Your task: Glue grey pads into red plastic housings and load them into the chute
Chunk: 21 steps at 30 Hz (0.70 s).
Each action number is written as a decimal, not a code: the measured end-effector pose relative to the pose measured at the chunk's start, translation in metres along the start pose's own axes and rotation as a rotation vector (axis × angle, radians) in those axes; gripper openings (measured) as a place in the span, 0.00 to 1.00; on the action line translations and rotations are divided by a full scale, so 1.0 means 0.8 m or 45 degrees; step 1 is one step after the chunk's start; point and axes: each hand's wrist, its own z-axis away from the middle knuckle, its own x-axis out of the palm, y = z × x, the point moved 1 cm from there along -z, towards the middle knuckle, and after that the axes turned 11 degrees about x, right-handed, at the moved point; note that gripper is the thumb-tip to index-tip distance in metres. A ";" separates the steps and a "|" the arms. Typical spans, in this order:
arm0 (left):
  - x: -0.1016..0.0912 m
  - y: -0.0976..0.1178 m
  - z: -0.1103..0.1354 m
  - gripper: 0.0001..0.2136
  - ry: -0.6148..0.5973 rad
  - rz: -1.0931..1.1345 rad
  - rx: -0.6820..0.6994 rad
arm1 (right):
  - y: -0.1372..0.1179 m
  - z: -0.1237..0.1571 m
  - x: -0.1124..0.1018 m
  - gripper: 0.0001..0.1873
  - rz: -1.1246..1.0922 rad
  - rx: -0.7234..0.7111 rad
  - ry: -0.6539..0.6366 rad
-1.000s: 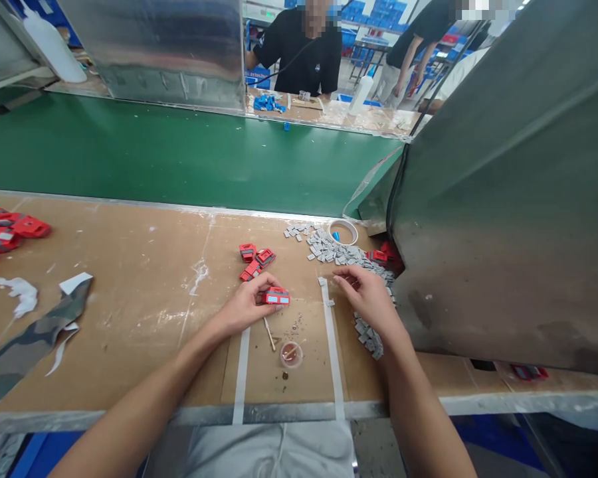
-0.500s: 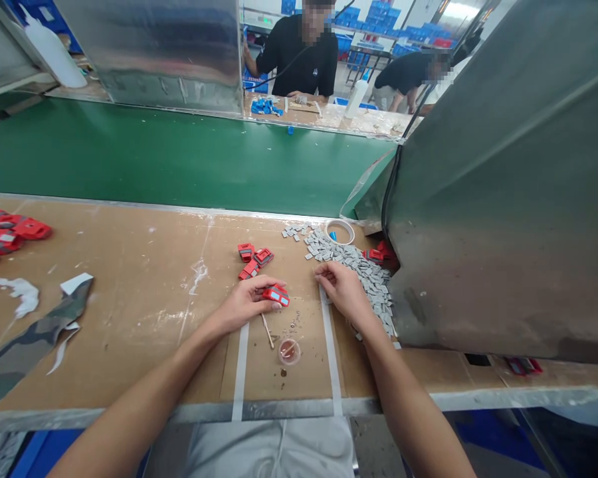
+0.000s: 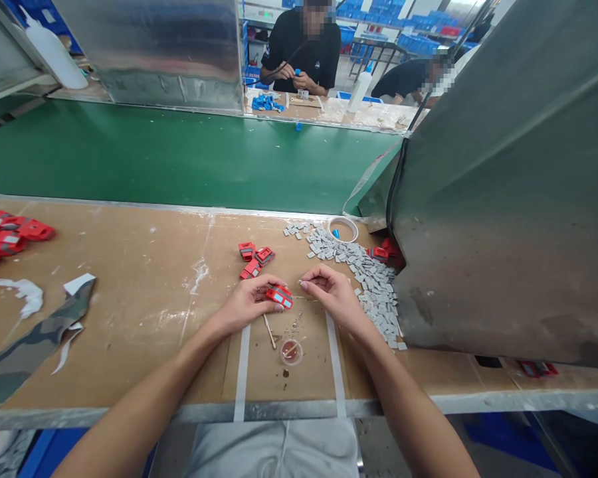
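Observation:
My left hand is closed around a red toy car body with pale window panels facing up. To its right, my right hand pinches a small pale piece between thumb and forefinger; its exact shape is hard to make out. The two hands are close but apart. Below them on the board stand a small cup of reddish liquid with a stick in it and a cotton swab. Several more red car bodies lie just beyond my left hand. Small grey tiles are heaped beside my right forearm.
A tape roll lies by the tiles. More red bodies and a camouflage cloth are at left. A metal panel bounds the right. Beyond the green belt, a co-worker handles a blue part.
My right hand has moved left from the edge of the grey tiles towards the red car body. My left hand keeps its hold. The co-worker has brought both hands together.

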 end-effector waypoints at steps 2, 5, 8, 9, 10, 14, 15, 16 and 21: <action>0.000 0.001 0.000 0.17 0.006 0.000 0.017 | -0.006 0.004 0.003 0.14 -0.056 -0.028 -0.049; 0.000 0.002 0.001 0.18 0.017 -0.017 0.035 | -0.010 0.007 0.006 0.14 -0.009 -0.071 -0.065; 0.000 0.001 0.001 0.19 0.030 -0.022 0.038 | -0.010 0.008 0.008 0.12 0.003 -0.063 -0.060; 0.000 0.001 0.001 0.19 0.027 -0.013 0.030 | -0.009 0.009 0.009 0.12 -0.016 -0.051 -0.066; 0.000 0.000 0.000 0.20 0.022 -0.001 0.020 | -0.008 0.010 0.011 0.12 -0.040 -0.040 -0.075; -0.001 -0.001 0.000 0.21 0.007 0.012 -0.011 | -0.004 0.012 0.019 0.13 -0.113 -0.026 -0.097; -0.001 0.000 0.001 0.21 0.006 0.010 -0.013 | -0.003 0.013 0.020 0.13 -0.113 -0.030 -0.099; -0.001 0.000 0.001 0.21 0.003 0.009 -0.016 | -0.002 0.013 0.021 0.13 -0.102 -0.037 -0.099; -0.001 0.000 0.000 0.21 -0.023 -0.004 -0.037 | 0.000 0.013 0.021 0.11 0.006 -0.096 -0.068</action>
